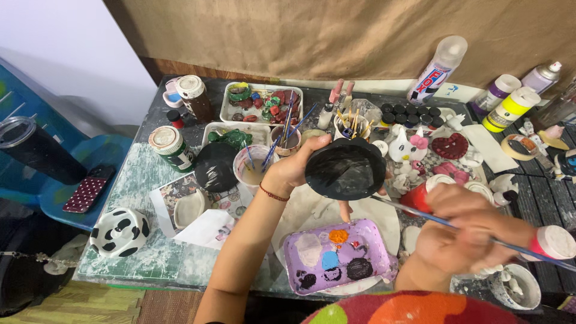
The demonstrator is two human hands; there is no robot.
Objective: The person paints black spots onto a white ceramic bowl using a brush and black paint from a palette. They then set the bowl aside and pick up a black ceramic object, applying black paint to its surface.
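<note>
Above the cluttered worktop (150,180), the left hand (294,171) has its fingers closed around a round black-painted ceramic dish (345,168), mostly coated with faint streaks remaining, while the right hand (465,231) grips a thin blue-handled paintbrush (420,215) touching it, over the purple plastic paint palette (336,255).

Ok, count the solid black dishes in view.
2. One black dish is in the left hand, above the purple palette; the second black dish lies on the table to its left, beside a cup of brushes. Clutter may hide more. The right hand holds a brush.

Matt black-painted dish (345,168) (streaky)
</note>
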